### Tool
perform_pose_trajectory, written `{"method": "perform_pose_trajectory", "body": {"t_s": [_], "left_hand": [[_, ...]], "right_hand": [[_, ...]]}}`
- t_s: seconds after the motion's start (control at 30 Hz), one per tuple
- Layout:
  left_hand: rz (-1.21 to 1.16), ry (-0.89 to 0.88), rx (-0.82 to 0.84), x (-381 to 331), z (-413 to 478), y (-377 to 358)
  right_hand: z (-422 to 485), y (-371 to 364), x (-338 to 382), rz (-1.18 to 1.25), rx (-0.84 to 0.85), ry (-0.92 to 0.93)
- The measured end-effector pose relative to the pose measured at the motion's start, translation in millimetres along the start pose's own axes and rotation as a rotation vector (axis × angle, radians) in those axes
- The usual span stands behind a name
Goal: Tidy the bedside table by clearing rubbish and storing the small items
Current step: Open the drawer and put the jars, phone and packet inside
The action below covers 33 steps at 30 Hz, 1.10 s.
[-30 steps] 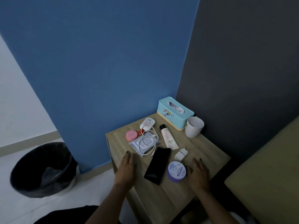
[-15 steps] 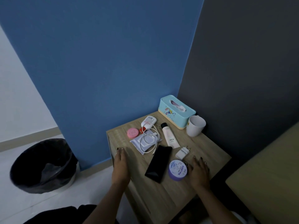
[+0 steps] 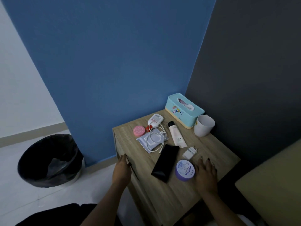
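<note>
Our hands on the wood-grain table (image 3: 210,149)
Left hand (image 3: 121,170) grips its left edge; right hand (image 3: 205,172) lies flat, fingers loose, beside the round purple jar (image 3: 185,170).

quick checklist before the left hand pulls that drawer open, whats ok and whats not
1. Left hand at the table's left front edge: ok, fingers curl over it.
2. Handle or drawer front gripped: cannot tell, hidden under the hand.
3. Right hand free: ok, flat on the table, empty.
4. Purple jar safe from a knock: not ok, right beside the right hand.
5. Phone clear of the front edge: ok, lies well inboard.
6. Bin ready for rubbish: ok, open on the floor to the left.
</note>
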<state>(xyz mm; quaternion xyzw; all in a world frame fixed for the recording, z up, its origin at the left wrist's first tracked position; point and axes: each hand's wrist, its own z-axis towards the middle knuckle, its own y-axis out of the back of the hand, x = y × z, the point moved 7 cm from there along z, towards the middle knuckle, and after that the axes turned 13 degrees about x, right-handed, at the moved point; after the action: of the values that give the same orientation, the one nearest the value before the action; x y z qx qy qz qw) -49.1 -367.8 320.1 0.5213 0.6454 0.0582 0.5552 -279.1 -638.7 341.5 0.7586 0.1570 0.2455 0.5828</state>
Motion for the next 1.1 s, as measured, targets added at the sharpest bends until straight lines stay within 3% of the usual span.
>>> {"method": "perform_pose_trajectory", "body": {"t_s": [0.37, 1.1], "left_hand": [[0.218, -0.086, 0.01, -18.3, 1.8, 6.3], [0.101, -0.066, 0.037, -4.3, 5.4, 0.2]], "right_hand": [[-1.3, -0.3, 1.2, -0.058, 0.023, 0.023], [-0.3, -3.8, 2.7, -0.105, 0.004, 0.006]]}}
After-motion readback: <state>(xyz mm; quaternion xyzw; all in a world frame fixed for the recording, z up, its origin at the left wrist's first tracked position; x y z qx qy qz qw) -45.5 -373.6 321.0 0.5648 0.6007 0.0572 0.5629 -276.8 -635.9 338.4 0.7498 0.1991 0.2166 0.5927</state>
